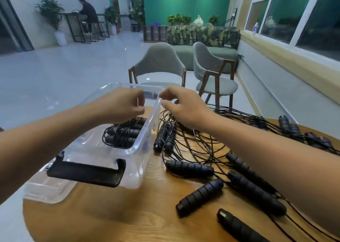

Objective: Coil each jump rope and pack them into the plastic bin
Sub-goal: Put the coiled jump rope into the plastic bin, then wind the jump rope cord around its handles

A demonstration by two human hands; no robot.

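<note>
Entry, head view. Both hands are raised over the far end of the clear plastic bin [145, 160], which sits on the left part of the round wooden table [128, 214].

Left hand [121, 104]: above the bin's interior, fingers curled in toward the palm, thumb close to the fingertips. I cannot tell whether anything thin is caught in that curl.

Right hand [182, 105]: just beside the bin's far right corner, fingers bent, tips pointing at the rim. Thumb and forefinger are near each other; I cannot tell if they pinch a cord or touch the rim.

Bin contents: coiled jump ropes [125, 133], black ribbed handles bundled with their cords, lying against the right wall at the far end. The near end wall carries a black latch handle [86, 173].

Outside the bin: loose jump ropes [193, 142] in a tangle of thin black cord spread over the table's right half, passing under my right forearm. A pair of handles [163, 138] lies just beside the bin's right wall. More single handles [189, 168] are scattered toward the near edge (some partly hidden by my arm).

Background: two grey chairs [158, 63] beyond the table; a person [88, 11] at a counter, well apart.
</note>
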